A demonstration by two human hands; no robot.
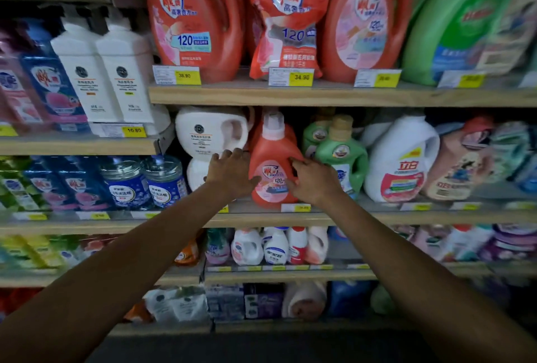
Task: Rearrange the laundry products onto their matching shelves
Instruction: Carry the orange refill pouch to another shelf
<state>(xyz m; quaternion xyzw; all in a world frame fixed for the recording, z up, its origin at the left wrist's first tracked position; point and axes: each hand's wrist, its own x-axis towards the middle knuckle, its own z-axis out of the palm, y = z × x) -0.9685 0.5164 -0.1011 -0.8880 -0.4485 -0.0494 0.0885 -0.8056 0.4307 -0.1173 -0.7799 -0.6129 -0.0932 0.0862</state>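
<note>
A small red detergent bottle (271, 153) with a white cap stands upright on the middle shelf (261, 218), between a white jug (209, 133) and a green bottle (341, 153). My left hand (232, 172) lies against the red bottle's left side, fingers spread and thumb touching its front. My right hand (315, 181) curls its fingers over the bottle's right edge by the handle. Larger red jugs (194, 19) and a red refill pouch (286, 16) of the same brand fill the shelf above.
Right of the green bottle stand a big white jug (401, 159) and pastel jugs. Left bays hold white square bottles (101, 71), blue bottles and jars (145, 182). Small bottles (276, 246) crowd the lower shelf. Price tags line the shelf edges.
</note>
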